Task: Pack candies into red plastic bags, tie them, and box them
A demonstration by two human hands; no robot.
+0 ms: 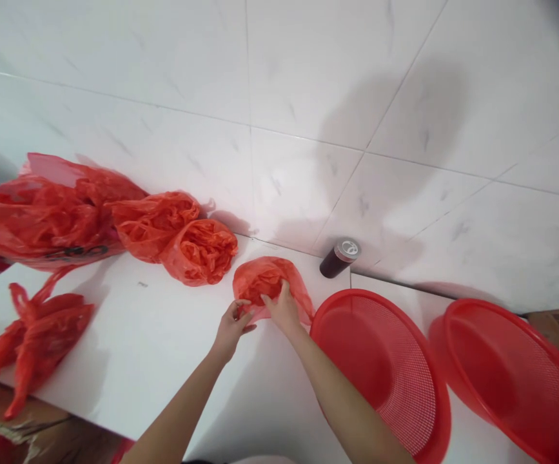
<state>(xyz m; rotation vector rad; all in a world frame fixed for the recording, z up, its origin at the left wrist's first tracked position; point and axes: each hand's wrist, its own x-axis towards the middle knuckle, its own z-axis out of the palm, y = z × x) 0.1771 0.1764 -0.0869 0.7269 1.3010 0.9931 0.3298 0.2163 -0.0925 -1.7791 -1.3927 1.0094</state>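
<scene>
A red plastic bag [270, 267] lies on the white table, its mouth spread and crumpled red plastic inside it. My left hand [231, 327] is at the bag's near left edge, thumb and fingers curled around the thin rim. Reaching over the near right side, my right hand [284, 309] has its thumb and fingers closed on the plastic at the mouth. Just left of this bag sit two similar bundles, a rounded red bag [202, 251] stuffed with crumpled plastic and another stuffed red bag [158, 222] behind it.
A large filled red bag [51, 212] and a loose red bag [49, 328] lie at left on the white table [148, 348]. Right of my hands are a dark can [338, 258], a red mesh basket [407, 393] and a second red basket [525, 367]. A tiled wall [187, 64] stands behind.
</scene>
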